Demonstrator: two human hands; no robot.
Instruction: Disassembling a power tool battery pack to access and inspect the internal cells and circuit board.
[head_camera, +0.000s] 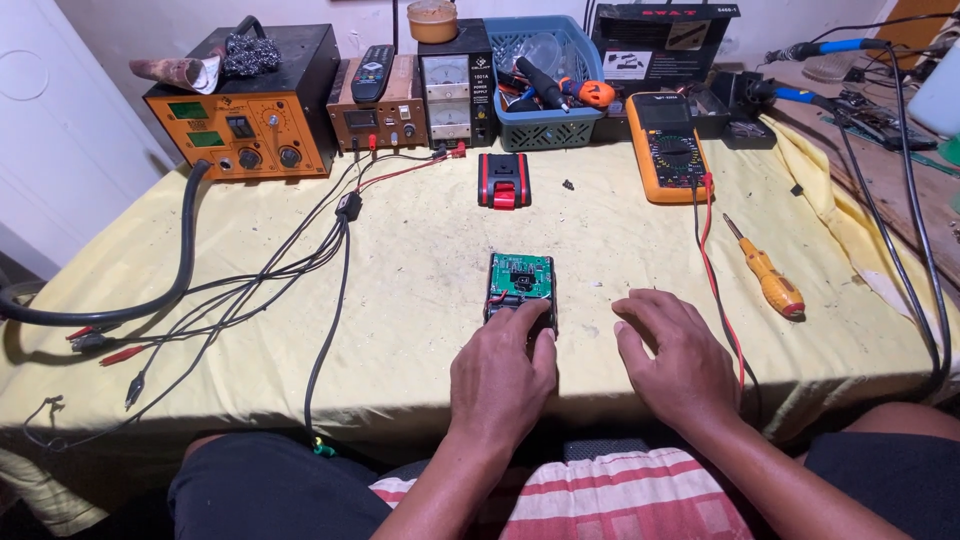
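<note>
Our left hand (500, 365) grips the opened battery pack (521, 288) at mid-table (green board up); our right hand (680, 355) rests empty beside it. We'd steady it with 2 hands.

Pale plaster wall (110, 25) behind, white panel (50, 130) at left, table under a stained yellow cloth (420, 330), bare wooden bench (890, 180) at right, even indoor light, soft shadows, dim floor (20, 520) below the table edge
</note>
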